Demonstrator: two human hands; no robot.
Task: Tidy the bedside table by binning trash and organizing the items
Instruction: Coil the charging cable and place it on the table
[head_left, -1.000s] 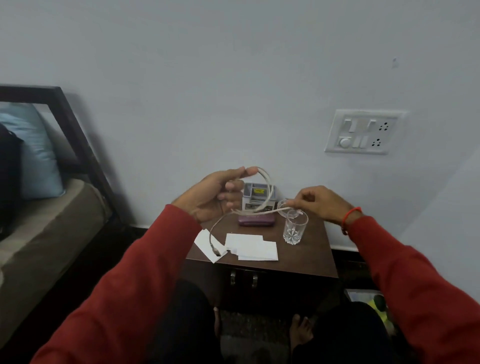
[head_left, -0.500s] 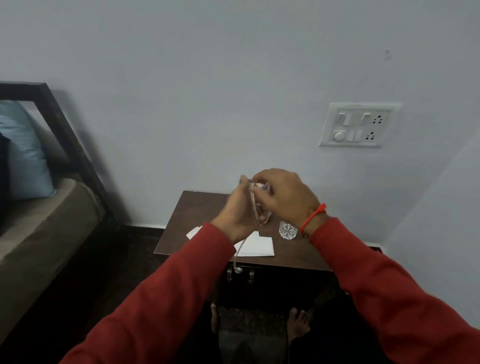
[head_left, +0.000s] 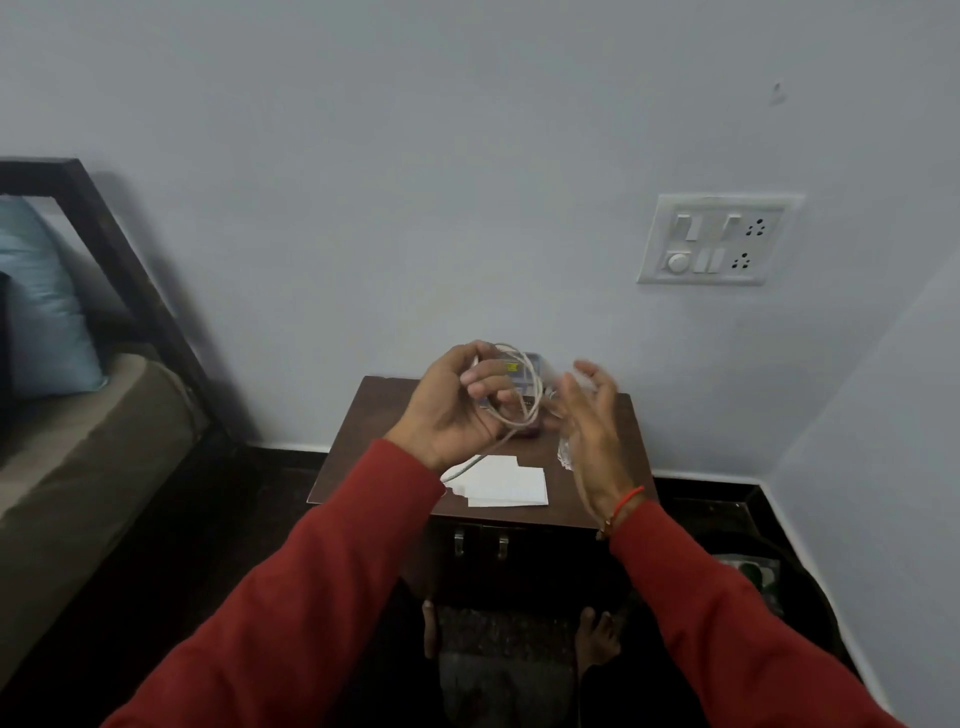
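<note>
Against the pale wall, a brown bench (head_left: 358, 452) carries white papers (head_left: 506, 486). Left hand (head_left: 449, 410) fingers grip a coiled white cable (head_left: 524, 395); right hand (head_left: 589, 421) fingers are spread open.

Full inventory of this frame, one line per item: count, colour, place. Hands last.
Wooden bedside table: 1, dark brown, against wall, centre.
White paper sheets: a few, overlapping, front of tabletop.
Clear drinking glass: 1, on tabletop, mostly hidden behind right hand.
Small box with yellow label: 1, grey-blue, back of tabletop, partly hidden.
Purple flat item: 1, below box, barely visible.
White cable: 1, coiled in loops at left hand, one end trailing down to the papers.
Wall switch panel: 1, white, upper right.
Bed with dark frame: 1, left.
Light blue pillow: 1, on bed.
Dark bin: 1, floor right of table; contents unclear.
Left hand: gripping cable coil.
Right hand: open, blurred, beside coil.
Red thread bracelet: right wrist.
</note>
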